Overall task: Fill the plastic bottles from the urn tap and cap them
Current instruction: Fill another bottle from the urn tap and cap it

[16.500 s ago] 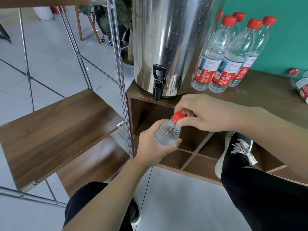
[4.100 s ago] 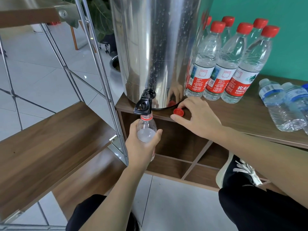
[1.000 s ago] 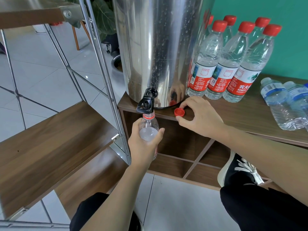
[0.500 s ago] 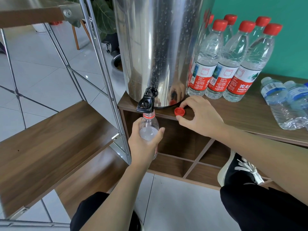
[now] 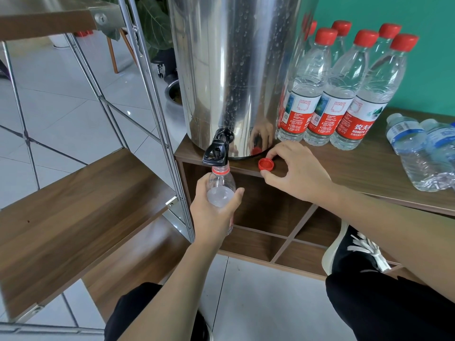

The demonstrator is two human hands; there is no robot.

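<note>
**Open bottle held under the urn tap, cap waiting on the tabletop**

Your left hand [image 5: 214,215] wraps its fingers [image 5: 237,193] around the body of an uncapped plastic bottle [image 5: 220,190] and holds it upright, its red-ringed mouth directly beneath the black tap [image 5: 218,151] of the steel urn [image 5: 234,70]. The bottle hangs in front of the open cubby below the tabletop [image 5: 357,168], off its edge. Water shows inside the bottle up near its shoulder; whether water is running from the tap cannot be told.

Your right hand [image 5: 298,175] rests on the tabletop just right of the tap. Its thumb and forefinger curve either side of the loose red cap [image 5: 266,164], which lies open side up near the urn's base. The fingertips sit at the cap's rim, but whether they actually pinch it cannot be told.

Behind your right hand, a cluster of capped bottles [image 5: 327,94] with red labels stands upright against the urn's right side. Further right, two clear bottles with blue labels [image 5: 418,153] lie on their sides on the tabletop. To your left stands a metal-framed wooden shelf [image 5: 73,205].
</note>
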